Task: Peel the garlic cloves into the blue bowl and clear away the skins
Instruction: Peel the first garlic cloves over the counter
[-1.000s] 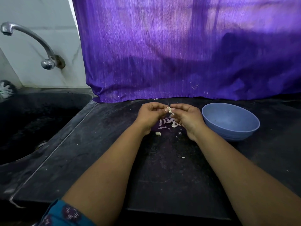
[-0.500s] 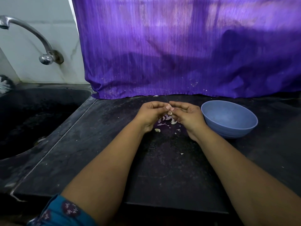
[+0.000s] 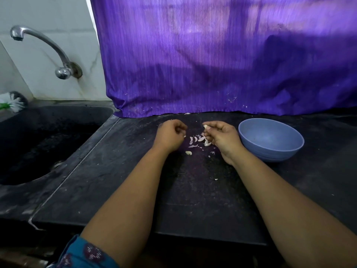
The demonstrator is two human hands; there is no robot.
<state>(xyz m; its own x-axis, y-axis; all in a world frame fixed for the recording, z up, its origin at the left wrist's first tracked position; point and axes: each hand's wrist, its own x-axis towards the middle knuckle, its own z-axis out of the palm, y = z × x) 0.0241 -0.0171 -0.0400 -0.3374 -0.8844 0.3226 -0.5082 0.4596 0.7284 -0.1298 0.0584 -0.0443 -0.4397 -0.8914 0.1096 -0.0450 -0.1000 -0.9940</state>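
My right hand [image 3: 222, 138] pinches a pale garlic clove [image 3: 206, 126] between thumb and fingertips, just left of the blue bowl [image 3: 270, 140]. My left hand [image 3: 171, 135] is curled a short way to the left, with a small white scrap of skin [image 3: 184, 136] at its fingertips. Between the hands a small heap of garlic cloves and skins [image 3: 198, 140] lies on the dark counter [image 3: 193, 190]. One loose piece [image 3: 188, 152] sits nearer to me. The bowl's inside looks bare.
A dark sink [image 3: 38, 142] lies to the left under a metal tap [image 3: 44, 49], with a white brush [image 3: 13, 101] at its back edge. A purple cloth [image 3: 222, 64] hangs behind the counter. Tiny skin flecks [image 3: 216, 179] dot the counter.
My hands were together working on the clove; now they have pulled apart, the left one moving left with a bit of skin, the right one keeping the clove.
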